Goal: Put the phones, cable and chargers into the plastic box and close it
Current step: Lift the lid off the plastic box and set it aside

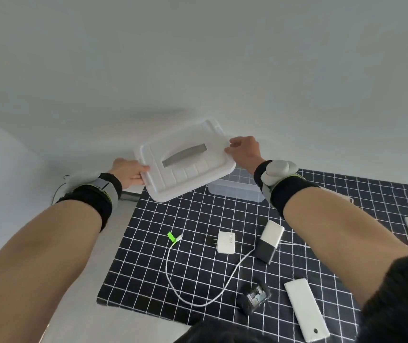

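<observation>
Checked cloth (148, 268); white wall (198, 58)

A single head-worn wide-angle view is provided. The scene is looked down upon and forward along both forearms, at close range, toward the black white-gridded mat (198, 243) on the white bench (49, 169) beneath a plain wall.

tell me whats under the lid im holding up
Under the lid, held by the left hand and right hand, sits the clear plastic box on the checked mat. The lid and right wrist cover most of the box, so its inside cannot be seen.
</observation>
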